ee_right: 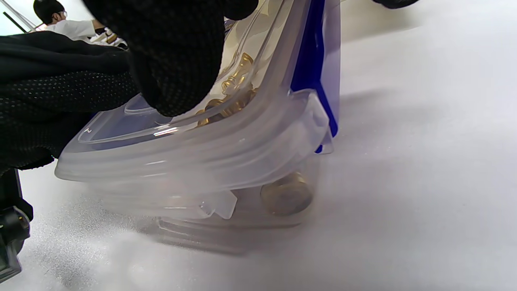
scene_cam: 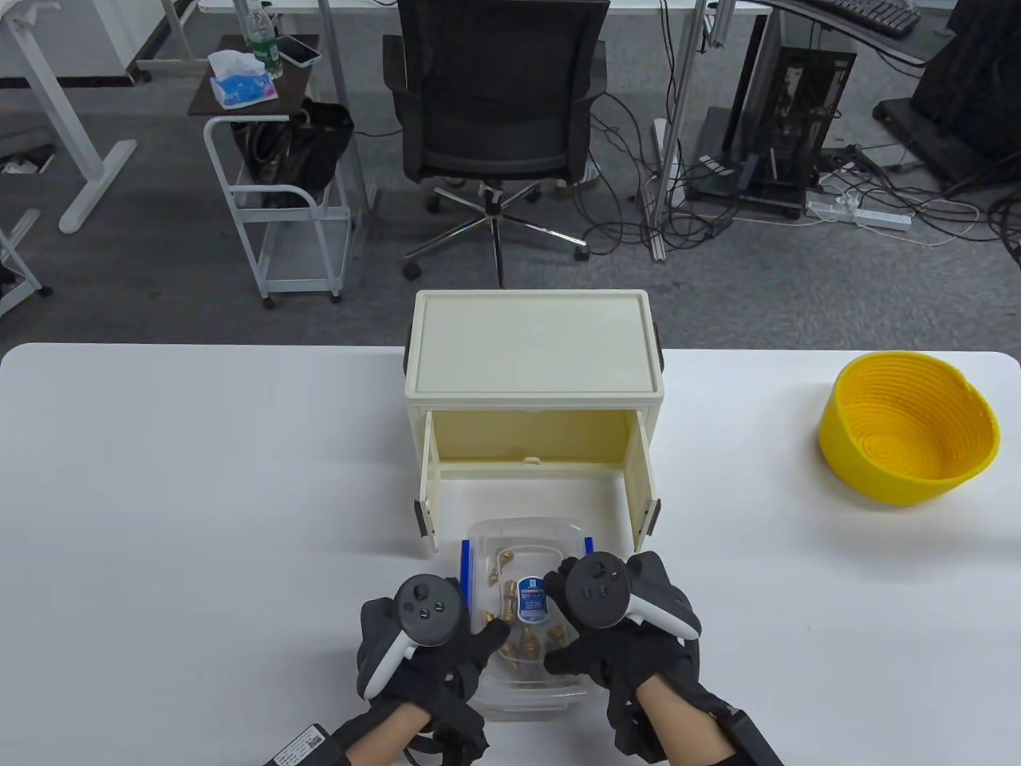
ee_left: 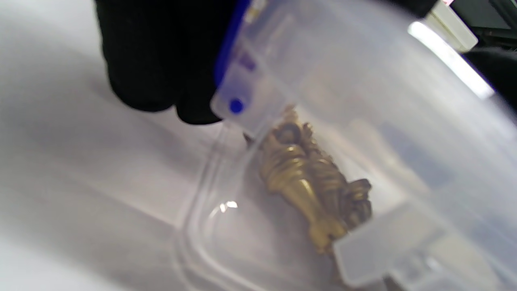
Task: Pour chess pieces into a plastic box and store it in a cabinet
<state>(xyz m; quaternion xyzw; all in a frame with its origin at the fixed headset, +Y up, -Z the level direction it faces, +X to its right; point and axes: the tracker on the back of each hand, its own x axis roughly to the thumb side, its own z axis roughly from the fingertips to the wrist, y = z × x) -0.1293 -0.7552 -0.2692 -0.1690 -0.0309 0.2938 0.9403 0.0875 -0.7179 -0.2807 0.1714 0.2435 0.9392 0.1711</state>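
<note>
White tabletop [scene_cam: 159, 495] in an office, swivel chair [scene_cam: 494, 104] and cabling beyond the far edge. Cream cabinet [scene_cam: 534, 351] at table centre, both doors swung open toward the near side; yellow bowl [scene_cam: 909, 431] well apart at the right. Clear plastic box [scene_cam: 522, 558] lidded, resting on the table just in front of the open cabinet, brass chess pieces [scene_cam: 522, 630] heaped inside. Left hand [scene_cam: 423, 638] on the box's left end, fingers curled over the lid edge beside the blue clasp [ee_left: 230, 56]; right hand [scene_cam: 622, 622] on the right end, fingertips [ee_right: 177, 81] pressing the lid. Likely fairly heavy for its size with metal inside, stiff but smooth-walled and slippery, contents prone to slide and shift the balance. Best held at both short ends, under the rim, kept level.
</note>
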